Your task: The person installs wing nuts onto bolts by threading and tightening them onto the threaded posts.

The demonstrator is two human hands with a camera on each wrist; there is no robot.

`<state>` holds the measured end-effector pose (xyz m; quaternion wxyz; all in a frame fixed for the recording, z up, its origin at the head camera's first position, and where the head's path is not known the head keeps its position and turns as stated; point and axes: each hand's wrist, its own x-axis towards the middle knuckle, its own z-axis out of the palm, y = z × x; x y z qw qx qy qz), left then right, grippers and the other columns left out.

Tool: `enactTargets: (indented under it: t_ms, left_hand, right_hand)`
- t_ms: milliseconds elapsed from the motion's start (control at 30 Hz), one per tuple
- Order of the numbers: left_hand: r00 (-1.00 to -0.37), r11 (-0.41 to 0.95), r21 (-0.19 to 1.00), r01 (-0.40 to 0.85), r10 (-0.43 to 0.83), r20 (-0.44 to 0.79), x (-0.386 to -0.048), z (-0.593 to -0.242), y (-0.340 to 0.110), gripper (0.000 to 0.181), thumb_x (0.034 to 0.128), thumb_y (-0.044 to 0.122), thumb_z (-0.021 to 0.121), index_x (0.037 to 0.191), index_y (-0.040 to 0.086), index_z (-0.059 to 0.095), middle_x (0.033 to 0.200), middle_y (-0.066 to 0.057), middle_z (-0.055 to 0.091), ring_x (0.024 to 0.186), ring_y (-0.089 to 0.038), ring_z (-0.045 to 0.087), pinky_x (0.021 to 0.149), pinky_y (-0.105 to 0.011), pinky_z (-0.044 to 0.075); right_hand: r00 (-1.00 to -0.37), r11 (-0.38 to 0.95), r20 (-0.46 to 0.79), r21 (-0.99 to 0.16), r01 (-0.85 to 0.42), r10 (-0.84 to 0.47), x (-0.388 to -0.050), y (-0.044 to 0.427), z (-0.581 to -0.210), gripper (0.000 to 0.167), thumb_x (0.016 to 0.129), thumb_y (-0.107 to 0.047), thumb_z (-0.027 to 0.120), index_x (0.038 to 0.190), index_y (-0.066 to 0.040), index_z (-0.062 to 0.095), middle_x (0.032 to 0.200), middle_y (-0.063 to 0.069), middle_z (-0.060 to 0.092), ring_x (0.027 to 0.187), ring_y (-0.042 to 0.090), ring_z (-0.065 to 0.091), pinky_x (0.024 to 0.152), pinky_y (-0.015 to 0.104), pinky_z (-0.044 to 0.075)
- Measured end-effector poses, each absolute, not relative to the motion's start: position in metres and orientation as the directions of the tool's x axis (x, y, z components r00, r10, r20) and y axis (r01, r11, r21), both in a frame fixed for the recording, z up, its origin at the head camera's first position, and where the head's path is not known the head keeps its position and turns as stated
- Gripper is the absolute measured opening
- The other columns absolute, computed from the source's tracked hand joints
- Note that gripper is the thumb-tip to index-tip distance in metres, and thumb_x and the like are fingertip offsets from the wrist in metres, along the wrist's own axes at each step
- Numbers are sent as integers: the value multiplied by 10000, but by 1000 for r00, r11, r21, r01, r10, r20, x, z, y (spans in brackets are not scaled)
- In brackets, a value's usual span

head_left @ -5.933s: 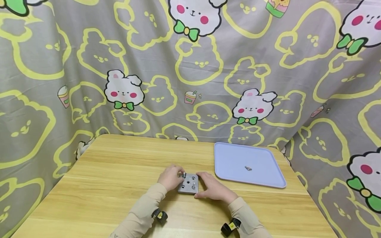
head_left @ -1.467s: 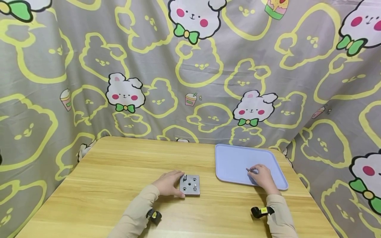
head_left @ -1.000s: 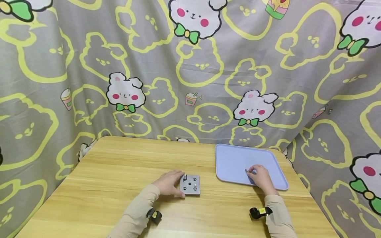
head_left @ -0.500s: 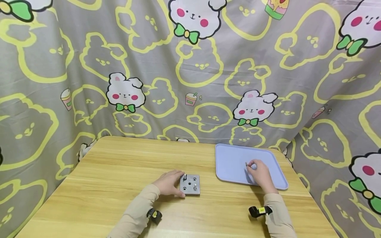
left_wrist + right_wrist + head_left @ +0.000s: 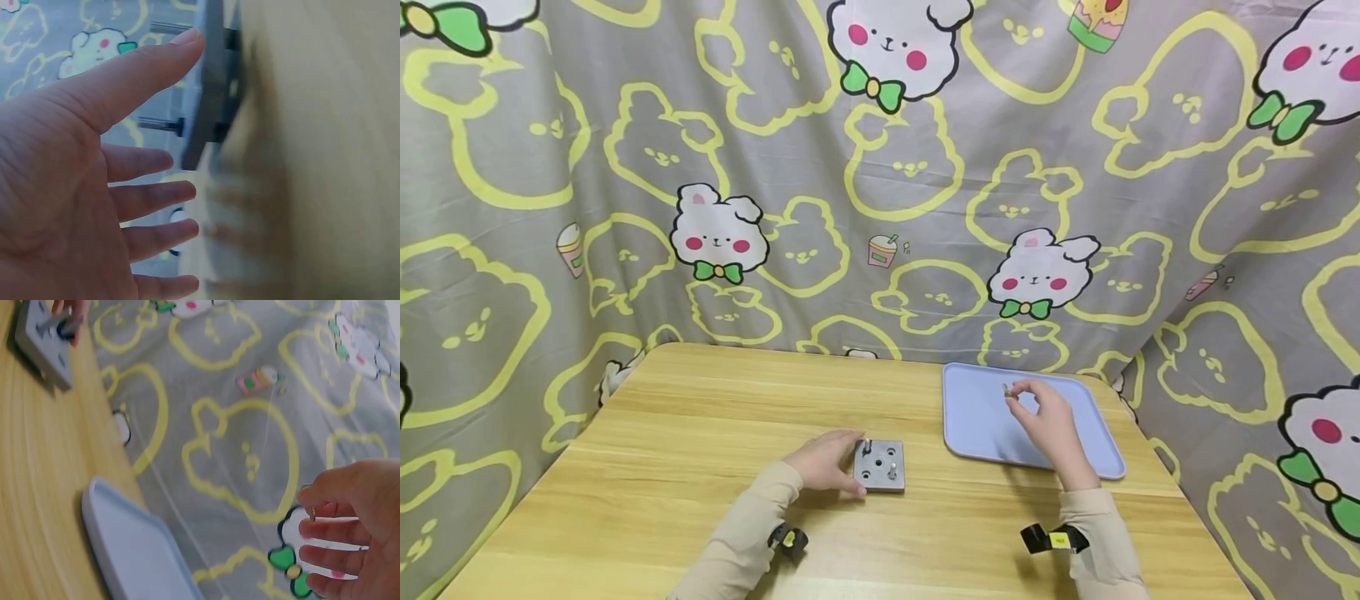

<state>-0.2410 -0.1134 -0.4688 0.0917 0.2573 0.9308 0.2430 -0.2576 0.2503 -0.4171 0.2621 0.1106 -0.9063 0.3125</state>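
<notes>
A square grey metal plate [image 5: 887, 478] with several round holes lies on the table. Two shiny rods [image 5: 892, 471] stand upright on it. At its left side is my left hand [image 5: 822, 463], thumb at the near corner and fingers by the far corner. The left wrist view shows the thumb [image 5: 144, 75] touching the plate and the other fingers straight and spread. Over the tray, my right hand [image 5: 1051, 421] pinches a small metal screw-like piece [image 5: 1007, 390] between thumb and index finger. Only a short end of that piece [image 5: 312, 512] shows in the right wrist view.
A pale blue rimmed tray [image 5: 970, 417] lies at the back right of the wooden table [image 5: 722, 392]. Behind the table hangs a grey patterned curtain [image 5: 820, 167]. Each wrist carries a strapped black camera [image 5: 1037, 539].
Earlier, both hands were at the plate and small metal pieces lay on the tray. My right hand went to the tray, picked up there, then rose and moved slightly left. The left hand stays still lately.
</notes>
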Motion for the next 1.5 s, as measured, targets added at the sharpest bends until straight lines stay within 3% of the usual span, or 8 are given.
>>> enactTargets:
  t_ms: [133,333,600,733,900,1100,1233,1500]
  left_hand:
    - [-856,715,567,409,517,-34,-238,-452,-115,940,760,417,795,1484,20,347,1514,-194,413,1391,-383,408,1167,-536,315]
    - [-900,668,650,362,432,57,-232,-418,-108,689,895,408,669,1442,58,439,1479,-143,478,1366,-348,452,1150,-511,357]
    - [-942,531,786,316,275,193,-234,-392,-78,295,950,339,612,1122,111,685,1182,-85,694,1162,-323,606,956,-480,523]
    - [-943,506,806,308,275,188,-235,-398,-67,247,956,319,608,1037,106,701,1108,-98,715,1089,-307,641,891,-453,550]
    - [-938,434,864,254,327,111,-236,-408,-56,279,962,326,599,1039,76,697,1073,-98,714,1001,-230,664,821,-355,561]
    - [-937,368,906,212,339,82,-235,-411,-49,265,956,305,612,984,53,690,987,-81,696,862,-128,610,727,-260,525]
    - [-940,358,911,205,330,82,-234,-411,-49,211,946,258,628,949,54,685,957,-69,687,832,-115,591,712,-253,512]
    - [-935,368,900,233,339,104,-234,-410,-49,155,928,193,634,907,50,692,938,-69,696,839,-109,602,722,-258,516]
  right_hand:
    - [-793,762,602,-471,-444,-90,-253,233,-412,112,818,-30,733,899,-40,657,1033,182,708,1002,370,657,872,543,526]
    - [-749,720,636,-431,-543,-184,-244,202,-409,148,798,-51,763,878,-98,648,1057,131,712,1015,320,670,876,494,540]
    - [-715,677,619,-377,-632,-323,-231,165,-416,177,800,-61,768,881,-137,631,1072,86,706,1068,294,647,929,485,526]
    - [-693,653,614,-353,-670,-379,-225,155,-416,179,804,-64,769,885,-140,628,1081,85,702,1078,290,639,932,479,530]
    - [-652,622,624,-317,-716,-431,-221,152,-416,179,799,-45,763,883,-125,627,1082,85,697,1060,280,639,904,460,540]
    - [-629,619,634,-286,-731,-450,-220,149,-420,214,776,-25,771,886,-141,629,1086,75,691,1060,270,633,849,424,553]
    - [-628,630,641,-276,-726,-442,-220,148,-420,223,773,-27,777,886,-150,629,1088,67,689,1048,256,631,803,391,555]
    - [-624,628,641,-271,-729,-448,-219,146,-420,219,764,-42,788,885,-143,635,1100,65,689,1050,253,630,862,421,555]
